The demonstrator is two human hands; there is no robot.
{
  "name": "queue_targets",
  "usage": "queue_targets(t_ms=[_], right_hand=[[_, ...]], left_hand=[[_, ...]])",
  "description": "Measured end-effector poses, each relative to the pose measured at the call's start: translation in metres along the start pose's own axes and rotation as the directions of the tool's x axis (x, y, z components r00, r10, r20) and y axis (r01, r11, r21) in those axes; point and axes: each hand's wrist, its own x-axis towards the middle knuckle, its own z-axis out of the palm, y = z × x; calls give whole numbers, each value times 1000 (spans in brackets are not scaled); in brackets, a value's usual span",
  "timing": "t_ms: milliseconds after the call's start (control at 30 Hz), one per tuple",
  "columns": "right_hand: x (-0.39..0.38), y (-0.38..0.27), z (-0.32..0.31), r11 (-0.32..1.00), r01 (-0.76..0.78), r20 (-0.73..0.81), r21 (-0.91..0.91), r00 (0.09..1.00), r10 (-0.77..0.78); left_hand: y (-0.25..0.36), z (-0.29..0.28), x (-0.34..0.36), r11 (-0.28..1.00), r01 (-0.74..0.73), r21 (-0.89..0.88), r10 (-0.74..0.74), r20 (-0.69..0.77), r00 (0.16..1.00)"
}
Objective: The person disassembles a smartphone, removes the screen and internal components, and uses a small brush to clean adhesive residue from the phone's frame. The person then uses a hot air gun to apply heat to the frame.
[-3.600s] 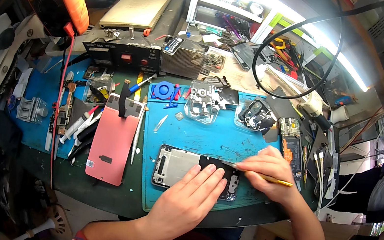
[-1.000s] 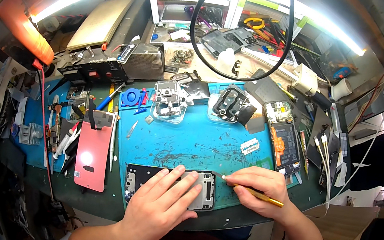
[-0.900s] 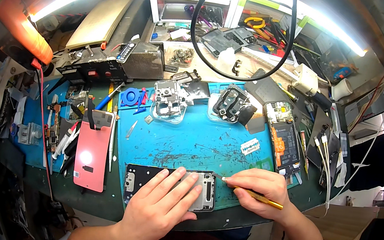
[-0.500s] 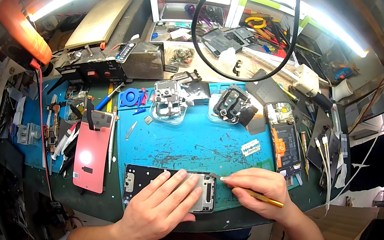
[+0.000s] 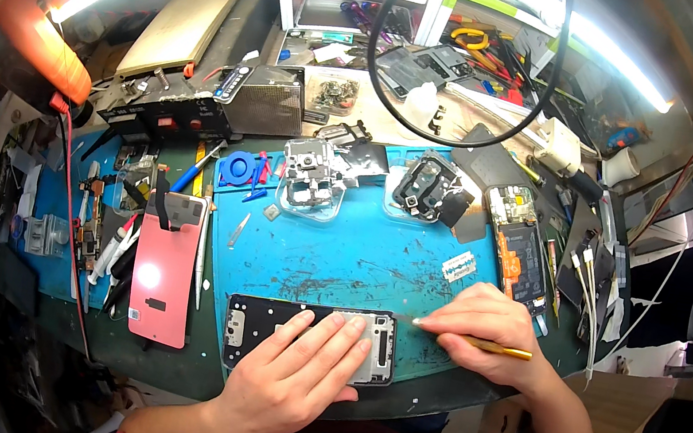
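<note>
A dark phone frame with a silver plate (image 5: 380,349) lies lengthwise at the front of the blue mat (image 5: 331,259). My left hand (image 5: 302,367) rests on its middle, fingers extended flat and hiding part of it. My right hand (image 5: 479,333), just right of the frame's corner, grips a slim gold-coloured tool (image 5: 506,350) with a pale tip pointing left. Above it a razor blade (image 5: 458,265) lies on the mat. A pink phone panel with a black flex cable (image 5: 162,279) lies to the left.
An opened phone with an orange flex (image 5: 515,260) and several cables (image 5: 585,301) lie at right. Two clear boxes of parts (image 5: 310,177) (image 5: 417,191) sit behind. A black-cased device (image 5: 155,116), tools and a hanging black cable loop fill the back. Dark clothing shows at far right, perhaps a person.
Since the oldest frame, the phone frame has turned end for end, its silver part now at right. Over the last half second my right hand has shifted rightward and up, away from its corner.
</note>
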Motion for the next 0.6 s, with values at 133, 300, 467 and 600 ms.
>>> queue_targets(t_ms=[133,300,467,600], right_hand=[[11,3,0,1000,-10,-17,13,1000,11],[1,5,-1,995,17,-14,98,1000,-16],[2,5,3,997,56,-8,61,998,-56],[3,4,4,997,61,-7,55,998,-60]], left_hand=[[-1,0,3,1000,-2,1,2,-1,1000],[-2,0,3,1000,-1,-2,1,-1,1000],[-3,1,2,1000,-5,1,5,5,1000],[-2,0,1,1000,-6,15,6,13,1000]])
